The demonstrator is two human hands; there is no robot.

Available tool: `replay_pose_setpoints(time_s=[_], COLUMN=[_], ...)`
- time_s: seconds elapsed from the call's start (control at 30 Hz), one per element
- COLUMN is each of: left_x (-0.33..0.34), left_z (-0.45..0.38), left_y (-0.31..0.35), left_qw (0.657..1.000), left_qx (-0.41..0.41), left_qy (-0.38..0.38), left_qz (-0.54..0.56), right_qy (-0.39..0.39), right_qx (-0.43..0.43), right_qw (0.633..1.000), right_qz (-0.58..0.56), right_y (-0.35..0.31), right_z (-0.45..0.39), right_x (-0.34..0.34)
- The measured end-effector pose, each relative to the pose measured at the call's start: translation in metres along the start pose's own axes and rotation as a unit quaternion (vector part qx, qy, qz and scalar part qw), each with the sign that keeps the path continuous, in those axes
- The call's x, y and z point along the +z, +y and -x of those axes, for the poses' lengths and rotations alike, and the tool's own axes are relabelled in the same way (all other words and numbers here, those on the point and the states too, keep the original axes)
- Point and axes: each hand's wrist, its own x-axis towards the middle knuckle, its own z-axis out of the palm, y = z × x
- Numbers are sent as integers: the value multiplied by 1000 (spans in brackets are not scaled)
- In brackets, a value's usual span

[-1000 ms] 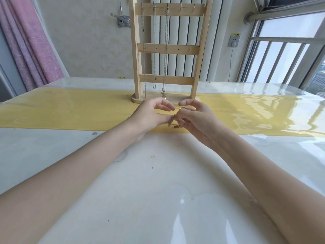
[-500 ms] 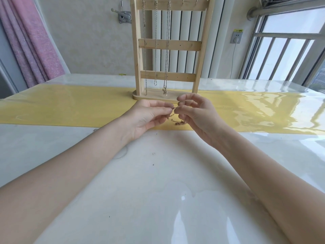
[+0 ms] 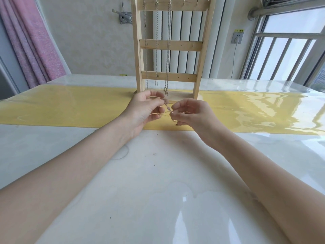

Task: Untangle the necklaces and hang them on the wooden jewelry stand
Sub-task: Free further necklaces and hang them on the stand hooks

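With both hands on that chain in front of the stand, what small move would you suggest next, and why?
Probably ease the hands apart gently. The left hand and right hand each pinch the tangled necklace, which runs short and twisted between them, so it looks not yet free to hang on the wooden stand.

1. The scene is lit brightly by daylight from the window [image 3: 288, 50] at the right.
2. Strong glare is spread over the glossy desk [image 3: 158, 199], with rippled white reflections on its right side and on the yellow runner [image 3: 70, 110].
3. Only faint, soft shadows are cast beneath the forearms.
4. Wide-angle distortion is seen at the edges: the curtain [image 3: 29, 46] and the window bars are bent outward.
5. The centre is rendered sharply; the thin chain between the hands is too fine to be resolved clearly.
6. The panes are overexposed.
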Motion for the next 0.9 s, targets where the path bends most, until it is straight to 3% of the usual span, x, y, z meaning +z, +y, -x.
replay_pose_setpoints(time_s=[0.2,0.37,0.57,0.9], left_x=[-4,-4,-5,-5], left_z=[-5,-4,-3,-6], left_y=[-1,-6,-11,-14], left_qw=[997,995,966,965], left_qx=[-5,-24,18,54], left_qy=[71,-4,-36,-22], left_qz=[2,-94,-254,-256], right_qy=[54,64,96,125], right_qx=[19,15,-17,-75], right_qw=[998,992,992,989], right_qz=[-21,-103,-79,-22], right_y=[1,-2,-3,-2], right_z=[-2,-2,-2,-3], right_x=[-1,-6,-6,-3])
